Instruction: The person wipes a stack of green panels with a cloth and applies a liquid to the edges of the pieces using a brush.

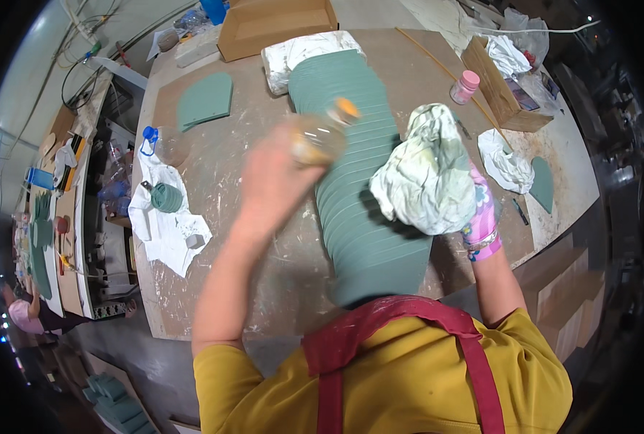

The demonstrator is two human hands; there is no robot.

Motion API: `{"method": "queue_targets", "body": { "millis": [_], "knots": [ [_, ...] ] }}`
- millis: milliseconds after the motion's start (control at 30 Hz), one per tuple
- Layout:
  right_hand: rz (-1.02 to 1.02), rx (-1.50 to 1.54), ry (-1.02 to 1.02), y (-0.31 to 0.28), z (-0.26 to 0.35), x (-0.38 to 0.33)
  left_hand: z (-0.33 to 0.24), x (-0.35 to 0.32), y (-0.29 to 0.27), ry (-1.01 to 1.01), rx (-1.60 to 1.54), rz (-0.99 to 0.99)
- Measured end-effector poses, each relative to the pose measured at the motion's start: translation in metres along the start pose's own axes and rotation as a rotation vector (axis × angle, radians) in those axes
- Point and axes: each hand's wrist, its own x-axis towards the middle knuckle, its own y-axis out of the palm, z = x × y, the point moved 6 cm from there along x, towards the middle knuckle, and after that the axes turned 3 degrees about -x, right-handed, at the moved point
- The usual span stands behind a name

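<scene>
Left grip clasps a bottle, too blurred for reading; right grip clutches crumpled cloth.

Two hands, one orange-capped bottle, one cardboard box, one stick and one pink jar at one table.

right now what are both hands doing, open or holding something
Left hand: closed around a clear bottle with an orange top, blurred.
Right hand: gloved, holding a crumpled whitish cloth; fingers mostly hidden.
</scene>
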Motion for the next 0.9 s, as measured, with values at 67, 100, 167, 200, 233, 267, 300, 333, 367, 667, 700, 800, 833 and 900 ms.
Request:
{"method": "queue_targets", "body": {
  "millis": [67,100,167,200,233,267,300,333,367,667,700,800,833,900],
  "knots": [
    [-0.49,-0.139,-0.108,-0.025,0.021,-0.004,0.034,0.012,-0.022,-0.217,-0.08,-0.087],
    [-0.5,-0.13,-0.106,-0.031,0.026,0.001,0.06,0.015,-0.028,-0.317,-0.112,-0.162],
    [0.096,-0.197,-0.196,-0.008,0.041,0.016,0.098,0.02,-0.035,-0.33,-0.179,-0.336],
    [0.131,-0.194,-0.194,-0.004,0.044,0.019,0.121,0.023,-0.028,-0.333,-0.176,-0.326],
    [0.126,-0.184,-0.195,-0.007,0.049,0.025,0.146,0.022,-0.026,-0.321,-0.17,-0.42],
    [0.078,-0.172,-0.175,-0.013,0.055,0.031,0.167,0.019,-0.023,-0.308,-0.167,-0.514],
    [0.032,-0.162,-0.157,-0.017,0.062,0.036,0.186,0.016,-0.016,-0.307,-0.165,-0.507],
    [-0.012,-0.181,-0.168,-0.018,0.067,0.044,0.201,0.009,-0.016,-0.347,-0.206,-0.587],
    [-0.006,-0.173,-0.163,-0.015,0.071,0.052,0.215,0.0,-0.018,-0.387,-0.245,-0.671],
    [-0.082,-1.544,-0.137,0.089,0.032,0.134,0.11,-0.053,0.071,-0.499,-0.536,-0.419],
    [0.2,-1.83,-0.321,0.095,0.003,0.147,0.102,-0.047,0.087,-0.393,-0.538,-0.38],
    [0.978,-2.246,-0.521,0.065,-0.084,0.163,0.09,-0.014,0.113,-0.592,-0.813,0.07],
    [0.959,-2.113,-0.49,0.061,-0.074,0.16,0.121,-0.014,0.134,-0.402,-0.841,-0.001],
    [0.837,-2.179,-0.345,0.015,-0.023,0.159,0.1,-0.015,0.131,-0.591,-0.606,-0.044]
  ]
}}
